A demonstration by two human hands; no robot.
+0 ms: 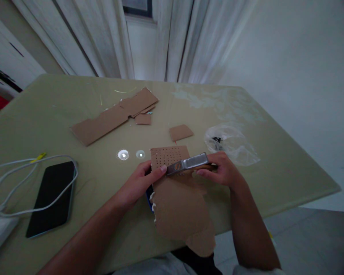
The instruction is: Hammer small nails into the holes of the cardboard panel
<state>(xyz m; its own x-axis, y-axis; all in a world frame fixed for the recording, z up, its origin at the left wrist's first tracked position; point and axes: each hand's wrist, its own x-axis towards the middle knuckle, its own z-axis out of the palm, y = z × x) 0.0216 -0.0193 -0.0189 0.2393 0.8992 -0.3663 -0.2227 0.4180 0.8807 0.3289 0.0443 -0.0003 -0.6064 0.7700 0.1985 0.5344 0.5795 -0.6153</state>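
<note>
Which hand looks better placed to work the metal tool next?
Right hand, probably: it grips the metal tool at one end, while the left hand holds the perforated cardboard near the other.

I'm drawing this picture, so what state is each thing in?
Holed cardboard, rows of holes at far end, left edge ragged
Metal tool, held across the holed cardboard
Left grip, holding the holed cardboard
Right grip, closed around the metal tool
Phone, screen dark
White cable, loosely looped
Plastic bag, crumpled
Curtains, parted
</note>
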